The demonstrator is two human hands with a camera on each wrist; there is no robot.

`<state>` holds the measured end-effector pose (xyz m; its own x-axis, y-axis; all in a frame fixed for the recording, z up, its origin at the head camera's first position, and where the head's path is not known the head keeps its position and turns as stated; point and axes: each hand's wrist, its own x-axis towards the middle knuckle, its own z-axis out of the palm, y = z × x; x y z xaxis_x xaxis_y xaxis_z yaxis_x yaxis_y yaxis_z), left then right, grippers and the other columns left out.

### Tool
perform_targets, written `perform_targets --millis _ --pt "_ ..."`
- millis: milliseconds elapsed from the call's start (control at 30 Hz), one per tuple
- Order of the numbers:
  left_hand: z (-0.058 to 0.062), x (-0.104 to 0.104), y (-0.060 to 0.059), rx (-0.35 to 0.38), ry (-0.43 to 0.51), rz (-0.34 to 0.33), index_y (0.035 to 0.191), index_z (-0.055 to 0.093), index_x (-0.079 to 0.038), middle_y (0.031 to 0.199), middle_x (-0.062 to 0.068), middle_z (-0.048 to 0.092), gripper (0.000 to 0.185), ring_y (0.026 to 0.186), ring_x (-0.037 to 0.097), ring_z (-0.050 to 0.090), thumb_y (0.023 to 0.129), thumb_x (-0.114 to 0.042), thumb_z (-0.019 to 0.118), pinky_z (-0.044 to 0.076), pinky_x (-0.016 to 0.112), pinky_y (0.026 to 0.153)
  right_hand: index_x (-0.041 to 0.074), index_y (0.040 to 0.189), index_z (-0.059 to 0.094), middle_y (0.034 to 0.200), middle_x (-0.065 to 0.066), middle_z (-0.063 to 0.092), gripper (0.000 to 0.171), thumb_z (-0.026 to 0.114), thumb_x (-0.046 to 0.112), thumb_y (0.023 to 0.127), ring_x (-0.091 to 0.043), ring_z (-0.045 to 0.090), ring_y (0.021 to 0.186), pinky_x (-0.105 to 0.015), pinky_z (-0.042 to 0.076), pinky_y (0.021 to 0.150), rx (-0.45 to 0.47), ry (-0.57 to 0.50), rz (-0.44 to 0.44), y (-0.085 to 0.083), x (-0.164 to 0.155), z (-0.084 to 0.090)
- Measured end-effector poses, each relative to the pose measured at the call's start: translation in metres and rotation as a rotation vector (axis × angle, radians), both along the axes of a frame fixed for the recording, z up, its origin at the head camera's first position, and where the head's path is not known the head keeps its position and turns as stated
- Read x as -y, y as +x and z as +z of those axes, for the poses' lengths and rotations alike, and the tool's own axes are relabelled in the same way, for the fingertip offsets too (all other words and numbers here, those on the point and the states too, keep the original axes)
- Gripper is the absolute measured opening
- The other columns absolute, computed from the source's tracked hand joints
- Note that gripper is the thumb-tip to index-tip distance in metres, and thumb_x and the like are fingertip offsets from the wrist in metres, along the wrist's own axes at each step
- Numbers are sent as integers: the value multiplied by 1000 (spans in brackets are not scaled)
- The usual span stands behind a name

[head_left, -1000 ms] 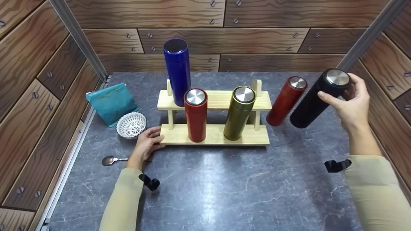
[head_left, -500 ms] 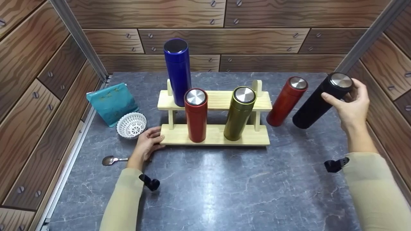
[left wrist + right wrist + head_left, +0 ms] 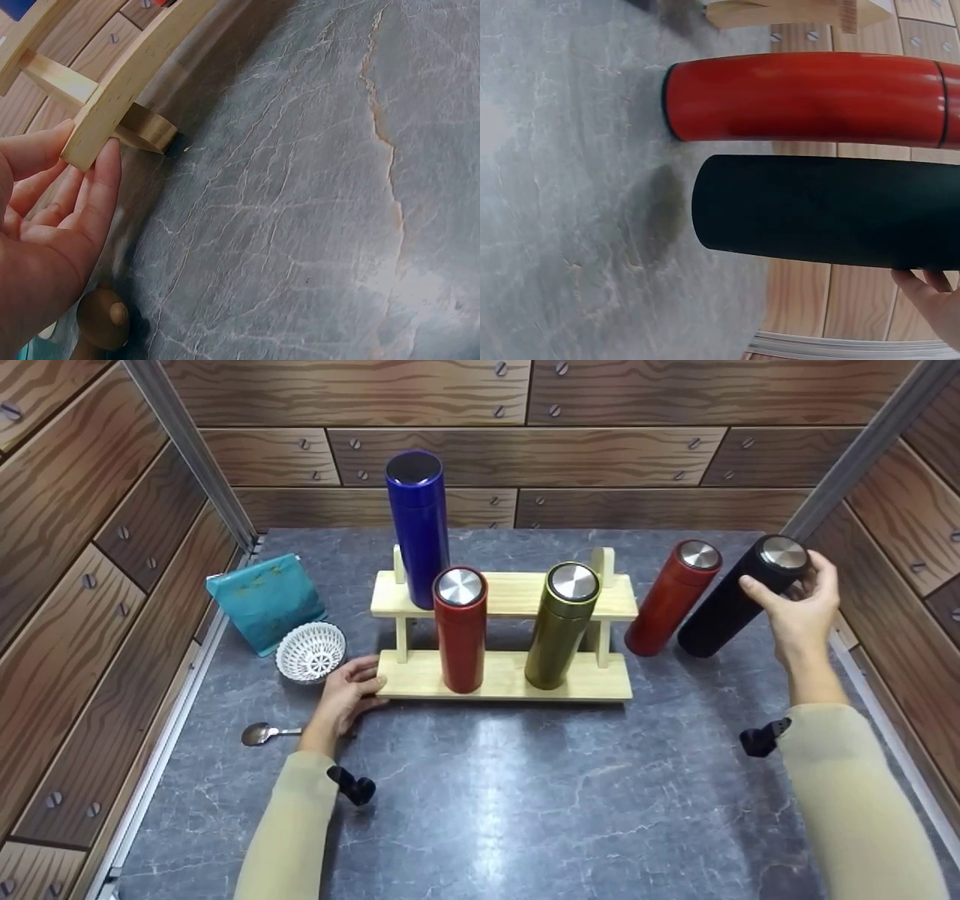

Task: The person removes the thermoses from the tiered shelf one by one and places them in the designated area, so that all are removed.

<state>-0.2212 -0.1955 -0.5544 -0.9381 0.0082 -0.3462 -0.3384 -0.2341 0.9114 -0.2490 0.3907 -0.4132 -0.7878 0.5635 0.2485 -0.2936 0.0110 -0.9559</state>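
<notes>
My right hand (image 3: pixel 793 589) grips the steel-capped top of a black flask (image 3: pixel 726 604), tilted beside a red flask (image 3: pixel 670 598) that stands on the table to the right of the rack. In the right wrist view the black flask's (image 3: pixel 825 210) base hangs just off the stone top, next to the red flask (image 3: pixel 802 97). My left hand (image 3: pixel 351 691) rests with straight fingers (image 3: pixel 101 187) against the left end of the wooden rack's (image 3: pixel 502 679) lower shelf. A blue flask (image 3: pixel 418 532) stands on the upper shelf. A red flask (image 3: pixel 460 631) and a gold flask (image 3: pixel 559 628) stand on the lower one.
A teal pouch (image 3: pixel 266 600), a white mesh bowl (image 3: pixel 310 651) and a spoon (image 3: pixel 259 733) lie left of the rack. Wood-patterned walls close in the grey stone table (image 3: pixel 525 795) on three sides, the right wall close to my right hand.
My right hand has brought the black flask down and slightly left, close beside the red flask by the rack. The left hand and the rack have stayed put.
</notes>
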Motion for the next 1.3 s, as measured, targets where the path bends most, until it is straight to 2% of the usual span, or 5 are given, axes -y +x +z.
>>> perform_targets --millis 367,633,767,1000,1300 --pt "0 -2 0 6 -19 2 131 47 -2 121 18 52 53 85 21 61 82 6 64 55 35 67 15 121 52 112 -2 54 74 85 -6 58 -13 50 98 -21 41 80 50 -3 -35 -7 2 -17" --pt "0 -1 1 -6 -6 6 131 47 -1 118 17 53 52 83 21 61 82 7 62 55 35 66 13 123 52 113 -3 55 75 84 -7 58 -14 50 100 -21 41 83 33 -9 -17 -11 4 -24" --pt "0 -2 1 -7 -4 -1 131 46 -1 119 17 53 52 83 21 61 82 7 63 55 35 67 15 125 51 115 -2 53 76 83 -6 60 -14 49 101 -22 40 86 53 3 -8 -11 3 -26" --pt "0 -2 1 -9 -7 -3 131 47 -1 120 18 52 52 83 22 61 82 6 63 55 35 66 16 127 49 113 -1 52 75 82 -7 63 -13 49 100 -21 40 83 82 48 25 -14 2 -27" --pt "2 -1 0 -8 -13 -12 132 46 -2 119 17 53 53 85 21 61 82 5 64 55 36 67 14 126 51 112 -4 54 70 80 -6 65 -16 50 101 -20 42 86 87 32 49 -9 -1 -26"
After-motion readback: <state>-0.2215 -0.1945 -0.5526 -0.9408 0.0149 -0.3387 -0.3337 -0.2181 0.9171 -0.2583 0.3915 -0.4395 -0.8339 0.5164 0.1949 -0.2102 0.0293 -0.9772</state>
